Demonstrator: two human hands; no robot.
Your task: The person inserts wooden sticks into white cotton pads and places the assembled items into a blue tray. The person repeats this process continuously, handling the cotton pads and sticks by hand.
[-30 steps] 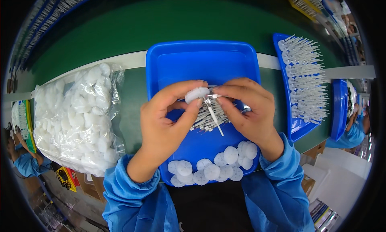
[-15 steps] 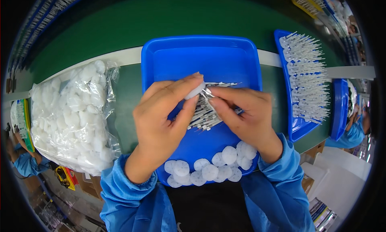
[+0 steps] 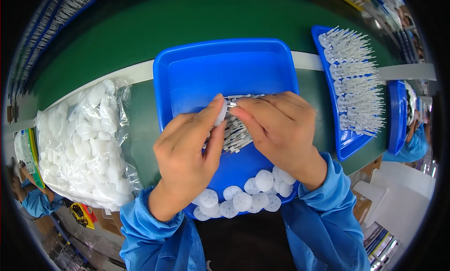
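Both hands sit a little higher over the tray than half a second ago, and the white cap now stands between the two thumbs instead of lying on top of the fingers. Left hand (image 3: 185, 151) pinches the small white round cap (image 3: 220, 115) between thumb and forefinger. Right hand (image 3: 276, 128) pinches the end of a thin metal pin (image 3: 231, 104), and its tip touches the cap. To do this joining well, I judge the cap must stay square to the pin and the push must go straight along the pin, with a firm but light pinch, so nothing bends or slips.

Under the fingers lies a heap of the same pins (image 3: 236, 132) in the blue tray (image 3: 225, 67), just below the cap. More white caps (image 3: 243, 198) lie at the near edge of the tray, by the wrists. On the green surface (image 3: 140, 27), a clear bag of white caps (image 3: 79, 139) rests to the left, and a second blue tray with finished pieces (image 3: 354, 90) lies well to the right.
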